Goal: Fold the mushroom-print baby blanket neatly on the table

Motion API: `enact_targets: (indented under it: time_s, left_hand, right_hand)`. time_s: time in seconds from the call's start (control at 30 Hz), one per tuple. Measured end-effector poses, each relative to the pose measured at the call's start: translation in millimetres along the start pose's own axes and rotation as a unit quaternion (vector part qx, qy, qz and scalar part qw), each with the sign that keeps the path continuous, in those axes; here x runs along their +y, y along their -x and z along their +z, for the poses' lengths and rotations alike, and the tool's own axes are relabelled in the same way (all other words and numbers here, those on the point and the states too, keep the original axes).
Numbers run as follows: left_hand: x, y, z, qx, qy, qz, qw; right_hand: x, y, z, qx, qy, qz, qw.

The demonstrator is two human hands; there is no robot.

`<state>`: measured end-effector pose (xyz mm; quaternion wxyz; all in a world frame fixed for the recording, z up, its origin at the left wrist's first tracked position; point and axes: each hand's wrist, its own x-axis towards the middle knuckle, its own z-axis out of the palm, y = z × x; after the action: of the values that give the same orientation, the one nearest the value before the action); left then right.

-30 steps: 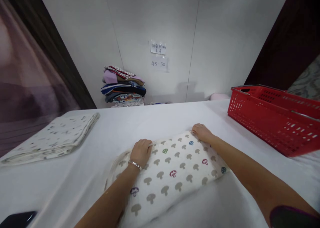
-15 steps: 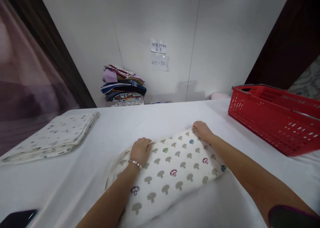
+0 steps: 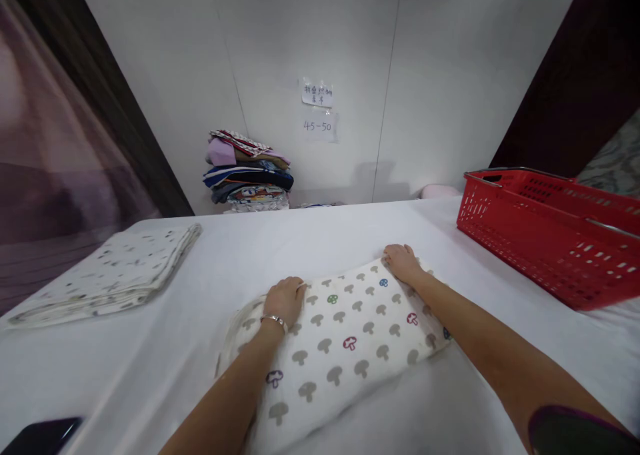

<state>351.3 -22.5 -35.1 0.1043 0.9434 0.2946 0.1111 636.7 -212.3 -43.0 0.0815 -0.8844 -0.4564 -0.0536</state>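
A folded white cloth [image 3: 345, 355] printed with grey mushrooms and a few coloured ones lies in front of me. My left hand [image 3: 284, 300], a bracelet at its wrist, is closed on the cloth's far edge toward the left. Farther right along the same edge, my right hand [image 3: 403, 264] grips the cloth near its far right corner. The fingertips of both hands are partly hidden from this angle. My forearms cross over the cloth's left part and its right end.
A folded spotted cloth [image 3: 115, 268] lies on the white-covered table [image 3: 340, 235] at the left. A red basket [image 3: 540, 242] stands at the right. Stacked fabrics [image 3: 249, 175] sit behind the table by the wall. A dark phone-like object [image 3: 43, 436] lies at the near left.
Hardly anything differs. My left hand and the mushroom cloth appear shifted slightly right; my right hand is slightly lower and left, still at the far edge.
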Motion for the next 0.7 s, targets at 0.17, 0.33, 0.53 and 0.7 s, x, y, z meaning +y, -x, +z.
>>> enact_targets:
  time_s: [0.17, 0.33, 0.53, 0.7]
  left_hand:
    - [1, 0, 0.1, 0.0, -0.011, 0.005, 1.0]
    - [-1, -2, 2.3, 0.005, -0.019, 0.003, 1.0]
    - [-2, 9, 0.9, 0.094, -0.008, 0.12, 0.988]
    - [0, 22, 4.4, -0.015, -0.01, 0.204, 0.979]
  right_hand:
    - [-37, 33, -1, 0.02, -0.023, -0.076, 0.997]
    - [-64, 48, -2, -0.092, -0.074, -0.149, 0.982]
    - [-60, 46, -9, -0.128, -0.094, -0.129, 0.979]
    - [-54, 51, -13, -0.129, -0.081, -0.093, 0.984]
